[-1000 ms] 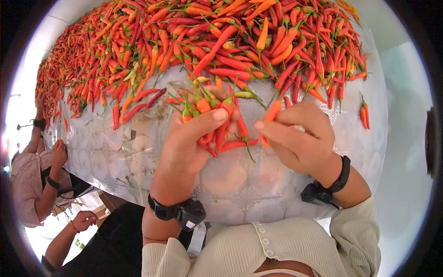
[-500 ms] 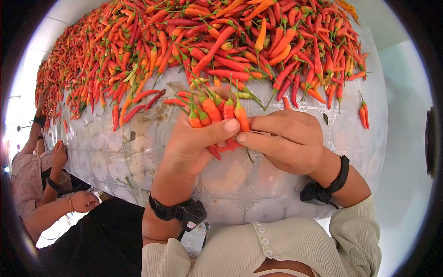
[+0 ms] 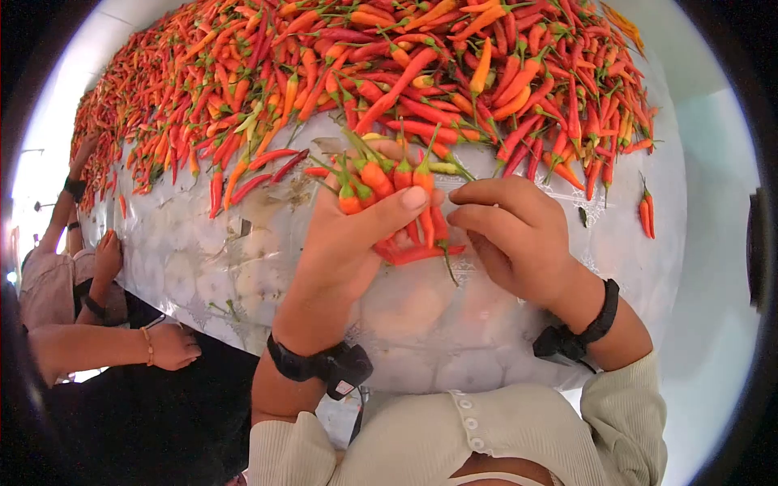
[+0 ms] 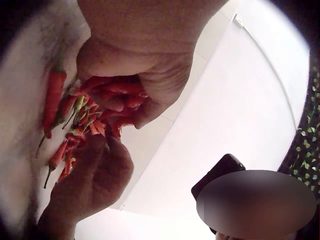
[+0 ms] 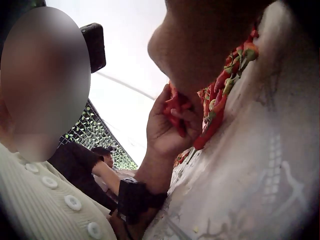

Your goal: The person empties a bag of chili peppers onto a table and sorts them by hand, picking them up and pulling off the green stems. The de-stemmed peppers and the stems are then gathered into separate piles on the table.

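In the head view my left hand [image 3: 344,243] grips a bunch of red and orange chilies [image 3: 376,180], thumb across them, green stems pointing up. Just to the right is my right hand [image 3: 523,239], its thumb and forefinger bent near the bunch with a small gap and no chili visible between them. The left wrist view shows red chilies [image 4: 117,92] inside my left hand [image 4: 135,55], with my right hand [image 4: 97,175] below. In the right wrist view, my left hand [image 5: 167,130] holds the bunch behind my right hand [image 5: 200,45].
A large heap of chilies [image 3: 389,65] covers the far side of the plastic-covered table [image 3: 405,340]. A pair of chilies [image 3: 646,213] lies apart at the right. Other people's arms [image 3: 97,348] are at the left, one resting near the table edge.
My right hand brought an orange chili to the bunch, where it now stands under my left thumb, and has drawn back to the right. The neighbour's forearm has moved further in.
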Action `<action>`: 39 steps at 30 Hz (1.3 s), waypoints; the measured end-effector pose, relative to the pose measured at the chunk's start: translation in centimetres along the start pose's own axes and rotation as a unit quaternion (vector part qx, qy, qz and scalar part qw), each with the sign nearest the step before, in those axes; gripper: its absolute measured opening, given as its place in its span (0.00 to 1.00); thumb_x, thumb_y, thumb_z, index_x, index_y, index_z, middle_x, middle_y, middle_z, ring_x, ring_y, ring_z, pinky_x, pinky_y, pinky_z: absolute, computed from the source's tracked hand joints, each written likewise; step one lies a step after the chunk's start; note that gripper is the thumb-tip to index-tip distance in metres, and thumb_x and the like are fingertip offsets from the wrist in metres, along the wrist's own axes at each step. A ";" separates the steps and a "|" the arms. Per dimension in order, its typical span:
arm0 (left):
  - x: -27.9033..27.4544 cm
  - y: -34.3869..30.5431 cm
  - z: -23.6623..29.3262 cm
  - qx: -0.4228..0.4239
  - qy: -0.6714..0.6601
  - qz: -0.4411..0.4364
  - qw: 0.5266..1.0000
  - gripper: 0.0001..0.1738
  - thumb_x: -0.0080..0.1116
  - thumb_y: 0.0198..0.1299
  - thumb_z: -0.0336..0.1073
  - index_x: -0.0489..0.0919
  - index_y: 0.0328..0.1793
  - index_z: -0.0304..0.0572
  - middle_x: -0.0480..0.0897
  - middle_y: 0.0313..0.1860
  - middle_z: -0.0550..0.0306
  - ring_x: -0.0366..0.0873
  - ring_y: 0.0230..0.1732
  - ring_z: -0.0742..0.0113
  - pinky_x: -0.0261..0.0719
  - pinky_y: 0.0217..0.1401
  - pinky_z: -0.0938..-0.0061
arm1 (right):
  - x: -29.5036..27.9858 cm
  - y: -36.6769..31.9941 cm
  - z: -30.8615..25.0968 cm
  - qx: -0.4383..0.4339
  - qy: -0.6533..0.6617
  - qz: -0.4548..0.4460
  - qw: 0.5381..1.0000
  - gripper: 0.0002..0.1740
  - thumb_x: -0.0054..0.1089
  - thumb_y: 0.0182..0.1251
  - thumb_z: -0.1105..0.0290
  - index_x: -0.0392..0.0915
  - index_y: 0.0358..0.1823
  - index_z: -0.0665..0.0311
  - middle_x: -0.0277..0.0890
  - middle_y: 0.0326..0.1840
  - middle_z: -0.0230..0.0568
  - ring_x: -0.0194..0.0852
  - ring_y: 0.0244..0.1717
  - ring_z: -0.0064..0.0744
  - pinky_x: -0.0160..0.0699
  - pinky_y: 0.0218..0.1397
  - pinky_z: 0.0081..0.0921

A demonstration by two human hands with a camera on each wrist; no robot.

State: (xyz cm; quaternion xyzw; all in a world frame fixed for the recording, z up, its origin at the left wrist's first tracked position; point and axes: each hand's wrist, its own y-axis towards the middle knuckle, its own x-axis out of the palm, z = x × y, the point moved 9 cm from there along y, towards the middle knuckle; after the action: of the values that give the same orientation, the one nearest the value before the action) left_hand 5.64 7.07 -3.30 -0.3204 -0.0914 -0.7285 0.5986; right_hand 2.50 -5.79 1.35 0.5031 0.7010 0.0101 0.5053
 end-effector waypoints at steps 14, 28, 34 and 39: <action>-2.7 0.8 3.4 0.141 0.017 0.022 0.990 0.20 0.65 0.55 0.25 0.69 0.51 0.41 0.81 0.36 0.55 0.73 0.22 0.78 0.72 0.21 0.85 | 2.0 0.4 0.2 0.038 -0.046 -0.097 0.993 0.22 0.61 0.44 0.82 0.79 0.44 0.58 0.75 0.43 0.39 0.72 0.41 0.41 0.73 0.43 0.33; -2.0 0.7 3.2 0.128 -0.003 0.018 0.992 0.19 0.64 0.55 0.23 0.69 0.51 0.40 0.81 0.37 0.55 0.75 0.27 0.77 0.71 0.21 0.84 | 2.2 0.0 0.3 0.037 -0.071 -0.107 0.991 0.18 0.58 0.49 0.76 0.80 0.44 0.57 0.74 0.45 0.38 0.72 0.45 0.39 0.72 0.47 0.32; -1.8 0.7 2.8 0.111 -0.020 -0.002 0.994 0.19 0.64 0.55 0.23 0.70 0.51 0.40 0.81 0.38 0.55 0.76 0.27 0.76 0.70 0.21 0.84 | 2.0 0.3 -0.1 0.032 -0.056 -0.101 0.993 0.15 0.57 0.50 0.75 0.80 0.42 0.57 0.73 0.43 0.38 0.71 0.43 0.39 0.71 0.45 0.32; -2.7 0.5 2.2 0.073 -0.044 0.035 0.996 0.19 0.63 0.53 0.25 0.71 0.51 0.41 0.81 0.38 0.53 0.76 0.26 0.75 0.67 0.19 0.85 | 2.2 -0.1 0.2 0.032 -0.078 -0.092 0.992 0.12 0.57 0.51 0.73 0.79 0.39 0.58 0.72 0.42 0.38 0.70 0.43 0.40 0.71 0.44 0.32</action>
State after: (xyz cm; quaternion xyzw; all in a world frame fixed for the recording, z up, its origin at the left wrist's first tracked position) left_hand 7.14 10.27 -3.26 -0.3105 -0.1592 -0.6838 0.6408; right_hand 2.63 -4.37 -0.34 0.4513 0.7030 -0.0976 0.5409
